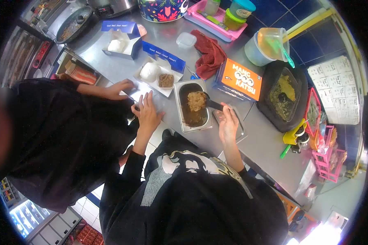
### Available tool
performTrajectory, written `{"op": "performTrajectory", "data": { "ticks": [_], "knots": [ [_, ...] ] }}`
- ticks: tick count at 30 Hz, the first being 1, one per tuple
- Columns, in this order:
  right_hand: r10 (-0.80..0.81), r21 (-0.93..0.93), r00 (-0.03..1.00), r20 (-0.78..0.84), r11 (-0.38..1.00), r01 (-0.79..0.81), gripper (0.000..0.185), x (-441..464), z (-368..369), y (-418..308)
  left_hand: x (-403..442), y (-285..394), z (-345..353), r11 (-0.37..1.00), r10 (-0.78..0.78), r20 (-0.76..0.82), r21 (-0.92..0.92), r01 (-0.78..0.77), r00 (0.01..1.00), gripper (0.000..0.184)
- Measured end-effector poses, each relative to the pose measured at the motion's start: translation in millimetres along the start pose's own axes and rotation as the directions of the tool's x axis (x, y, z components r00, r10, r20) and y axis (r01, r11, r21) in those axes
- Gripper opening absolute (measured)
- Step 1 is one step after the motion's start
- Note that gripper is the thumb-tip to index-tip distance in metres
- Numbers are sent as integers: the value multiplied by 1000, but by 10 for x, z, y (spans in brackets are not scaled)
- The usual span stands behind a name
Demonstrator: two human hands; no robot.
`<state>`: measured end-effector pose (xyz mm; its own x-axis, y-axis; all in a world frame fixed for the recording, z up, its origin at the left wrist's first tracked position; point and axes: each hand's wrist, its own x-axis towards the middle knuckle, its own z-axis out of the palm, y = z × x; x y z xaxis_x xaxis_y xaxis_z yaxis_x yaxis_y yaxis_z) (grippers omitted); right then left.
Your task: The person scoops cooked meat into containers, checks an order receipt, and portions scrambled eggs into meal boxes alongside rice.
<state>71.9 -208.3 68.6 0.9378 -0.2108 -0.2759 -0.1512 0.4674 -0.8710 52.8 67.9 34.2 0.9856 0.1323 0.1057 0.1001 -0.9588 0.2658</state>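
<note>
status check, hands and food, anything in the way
Right hand holding black spoon, heaped with brown food, at steel pan. Left hand beside open box. Co-worker's hand close to left.

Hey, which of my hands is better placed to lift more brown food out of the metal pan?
Probably your right hand: it holds the black handle reaching into the metal pan. Your left hand is apart, left of the pan.
</note>
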Motion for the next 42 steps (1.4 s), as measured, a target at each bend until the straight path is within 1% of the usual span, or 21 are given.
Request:
{"op": "performTrajectory", "data": {
  "ticks": [3, 5, 6, 8, 9, 10, 12, 14, 16, 17, 19, 22, 26, 29, 31, 32, 34, 35, 36, 38, 42],
  "knots": [
    [10, -27, 1000, -21, 1000, -10, 29, -2, -17, -16, -3, -47, 71, 999, -14, -2, -36, 14, 1000, 93],
    [1, -31, 1000, -16, 1000, -1, 30, -2, -3, -21, -3, -107, 106, 965, -13, -82, -262, -9, 997, 89],
    [1, -28, 1000, -16, 1000, -1, 30, 14, -9, -1, -8, -154, 126, 966, -11, -83, -260, -10, 997, 89],
    [-16, 3, 1000, -16, 1000, 16, 30, 48, -54, 35, -42, -218, 179, 906, 1, -247, -411, -105, 969, 85],
    [-19, 3, 1000, -19, 1000, 19, 30, 48, -60, 18, -51, -137, 40, 845, -65, -241, -529, -75, 968, 80],
    [-16, -4, 1000, -15, 1000, 16, 30, 38, -53, -7, -63, -75, -105, 845, -63, -241, -529, -76, 969, 80],
    [-12, -11, 1000, -10, 1000, 12, 29, 18, -18, -79, -75, 21, -363, 735, -158, -189, -678, -13, 969, 78],
    [-2, 49, 1000, 18, 999, 1, 26, -14, 45, -202, -19, 94, -520, 720, -119, -238, -689, -81, 964, 77],
    [3, 80, 1000, 14, 997, -4, 26, -16, 81, -324, 45, 196, -637, 682, 23, -252, -703, -199, 967, 84],
    [6, 112, 1000, 7, 994, -6, 26, -13, 95, -395, 75, 273, -692, 682, 23, -253, -703, -200, 967, 84],
    [-39, 105, 999, 24, 994, 36, 24, -8, 119, -564, 128, 453, -757, 570, 111, -174, -795, -206, 978, 82],
    [-137, 105, 990, 37, 986, 132, 23, -49, 242, -821, 227, 648, -732, 627, 235, -232, -706, -330, 944, 92],
    [-237, 53, 969, 68, 971, 234, 24, -111, 396, -1010, 295, 856, -702, 628, 316, -221, -681, -377, 923, 97],
    [-309, -32, 945, 105, 949, 314, 21, -165, 499, -975, 317, 952, -690, 589, 294, -249, -713, -380, 923, 96],
    [-349, -261, 923, 159, 887, 380, 16, -233, 533, -905, 336, 983, -682, 570, 279, -280, -722, -393, 919, 95],
    [-349, -261, 924, 160, 887, 380, 16, -262, 531, -859, 340, 991, -678, 550, 262, -309, -731, -405, 914, 94],
    [-455, -551, 840, 297, 636, 539, 13, -311, 520, -767, 345, 997, -673, 529, 258, -305, -750, -399, 917, 94],
    [-499, -550, 778, 382, 554, 625, 11, -335, 544, -757, 347, 1003, -670, 505, 254, -301, -769, -392, 919, 93],
    [-500, -550, 778, 381, 554, 625, 11, -356, 571, -774, 342, 1008, -667, 505, 255, -302, -769, -392, 919, 93],
    [-541, -552, 561, 627, 200, 810, 11, -392, 618, -818, 321, 1018, -662, 516, 245, -276, -775, -366, 929, 93],
    [-525, -463, 409, 747, 31, 886, 16, -370, 602, -804, 315, 1025, -677, 510, 211, -262, -792, -335, 942, 93]
  ]
}}
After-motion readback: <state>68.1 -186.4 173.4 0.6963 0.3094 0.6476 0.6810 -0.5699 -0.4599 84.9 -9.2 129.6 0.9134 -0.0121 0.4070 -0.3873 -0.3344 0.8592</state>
